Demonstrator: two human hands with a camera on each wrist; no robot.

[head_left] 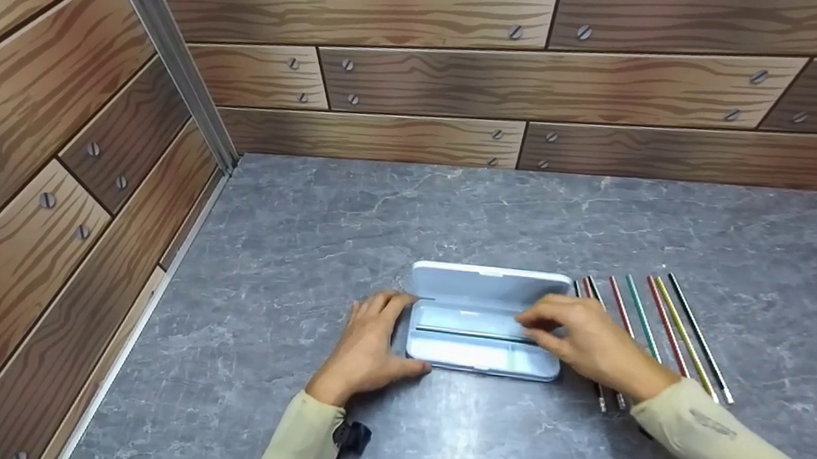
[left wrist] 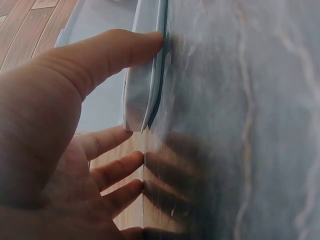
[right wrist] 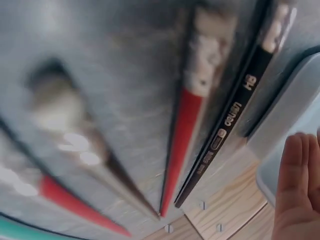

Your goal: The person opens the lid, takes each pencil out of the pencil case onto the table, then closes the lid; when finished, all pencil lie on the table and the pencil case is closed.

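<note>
A pale blue pencil case lies on the grey table with its lid raised at the back. One dark green pencil lies lengthwise inside it. My left hand holds the case's left end, thumb along the front edge and index finger toward the rear corner; in the left wrist view the thumb lies against the case's side. Over the right part of the case is my right hand, its fingertips just above the pencil's right end. In the right wrist view, its fingers look fairly straight.
Several striped pencils, among them a yellow pencil, a teal pencil and a black pencil, lie side by side right of the case, partly under my right forearm. Wood-patterned walls enclose the table's back and left.
</note>
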